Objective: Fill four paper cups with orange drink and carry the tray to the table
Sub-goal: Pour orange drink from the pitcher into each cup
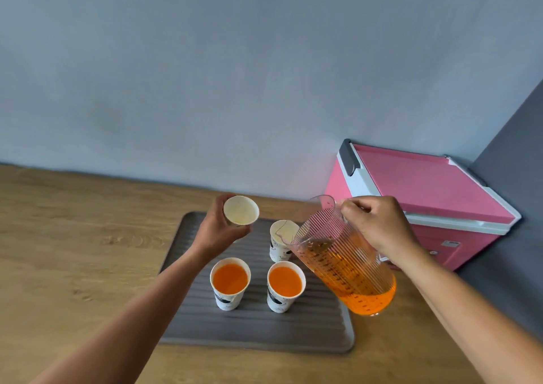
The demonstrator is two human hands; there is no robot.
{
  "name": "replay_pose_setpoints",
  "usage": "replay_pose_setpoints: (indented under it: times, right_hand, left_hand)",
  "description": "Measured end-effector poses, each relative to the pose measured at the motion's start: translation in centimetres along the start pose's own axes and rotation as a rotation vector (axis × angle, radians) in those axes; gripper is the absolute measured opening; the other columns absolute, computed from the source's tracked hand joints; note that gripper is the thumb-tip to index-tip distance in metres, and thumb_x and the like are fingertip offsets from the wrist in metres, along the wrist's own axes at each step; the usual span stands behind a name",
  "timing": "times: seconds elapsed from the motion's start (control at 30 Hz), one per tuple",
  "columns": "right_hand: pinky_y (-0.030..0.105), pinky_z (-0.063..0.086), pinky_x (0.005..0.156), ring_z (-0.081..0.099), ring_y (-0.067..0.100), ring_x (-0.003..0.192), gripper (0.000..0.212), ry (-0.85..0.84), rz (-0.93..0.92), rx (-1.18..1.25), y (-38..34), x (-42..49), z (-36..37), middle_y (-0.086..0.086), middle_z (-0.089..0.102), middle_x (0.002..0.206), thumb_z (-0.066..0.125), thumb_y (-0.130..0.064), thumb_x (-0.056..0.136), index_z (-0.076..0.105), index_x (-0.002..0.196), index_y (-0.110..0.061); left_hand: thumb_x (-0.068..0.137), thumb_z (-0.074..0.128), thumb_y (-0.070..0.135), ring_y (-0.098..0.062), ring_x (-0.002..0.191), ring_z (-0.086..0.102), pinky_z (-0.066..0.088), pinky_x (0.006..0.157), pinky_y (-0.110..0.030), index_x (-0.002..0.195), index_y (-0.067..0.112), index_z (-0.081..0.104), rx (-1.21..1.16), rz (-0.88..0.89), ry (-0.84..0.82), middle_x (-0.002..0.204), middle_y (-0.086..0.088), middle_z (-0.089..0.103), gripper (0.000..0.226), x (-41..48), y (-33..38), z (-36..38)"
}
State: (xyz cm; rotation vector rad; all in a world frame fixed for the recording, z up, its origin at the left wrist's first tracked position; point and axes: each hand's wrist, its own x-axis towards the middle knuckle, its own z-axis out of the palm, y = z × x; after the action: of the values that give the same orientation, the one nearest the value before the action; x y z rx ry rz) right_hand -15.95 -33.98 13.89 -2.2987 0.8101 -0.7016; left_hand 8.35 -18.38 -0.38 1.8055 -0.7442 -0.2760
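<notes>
A grey ribbed tray (252, 329) lies on the wooden counter. Two paper cups at its near side, the left one (229, 283) and the right one (285, 285), hold orange drink. A third cup (281, 241) stands empty at the tray's far right. My left hand (219, 231) grips a fourth, empty cup (241, 210), lifted and tilted above the tray's far left. My right hand (379, 228) holds the handle of a clear ribbed pitcher (343, 263) with orange drink in its bottom. The pitcher is tilted, its spout over the third cup.
A pink and white cooler box (423, 195) with a shut lid stands in the right corner, close behind the pitcher. A pale wall runs along the back of the wooden counter (73, 236). A dark wall borders the right side.
</notes>
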Motion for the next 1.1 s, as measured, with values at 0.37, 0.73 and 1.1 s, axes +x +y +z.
replay_pose_setpoints:
  times: [0.37, 0.73, 1.1]
  right_hand:
    - [0.03, 0.035, 0.055, 0.04, 0.014, 0.045, 0.044, 0.022, -0.062, -0.061, -2.6, 2.8, -1.0, -0.012, 0.047, 0.037, 0.06, -0.037, 0.089, 0.056, 0.047, -0.023]
    - [0.04, 0.058, 0.071, 0.065, 0.016, 0.063, 0.034, -0.006, -0.039, -0.213, -3.1, 3.1, 0.3, -0.008, 0.068, 0.06, 0.057, -0.045, 0.086, 0.074, 0.069, -0.021]
    - [0.023, 0.034, 0.054, 0.05, 0.005, 0.052, 0.041, -0.021, -0.056, -0.326, -4.1, 2.8, 0.6, -0.014, 0.048, 0.047, 0.06, -0.041, 0.089, 0.052, 0.051, -0.03]
  left_hand:
    - [0.065, 0.089, 0.029, -0.01, 0.108, 0.059, 0.051, 0.076, -0.013, 0.132, 0.031, 0.043, -0.055, 0.154, -0.108, 0.121, 0.007, 0.058, 0.081, -2.1, 3.9, 0.0]
    - [0.068, 0.087, 0.03, 0.0, 0.103, 0.057, 0.047, 0.078, -0.013, 0.128, 0.028, 0.045, -0.047, 0.146, -0.183, 0.113, 0.019, 0.057, 0.073, -2.7, 3.5, -0.3]
    - [0.067, 0.087, 0.034, -0.005, 0.106, 0.057, 0.051, 0.084, -0.022, 0.131, 0.029, 0.043, -0.026, 0.158, -0.221, 0.117, 0.016, 0.056, 0.077, -2.6, 2.9, 0.3]
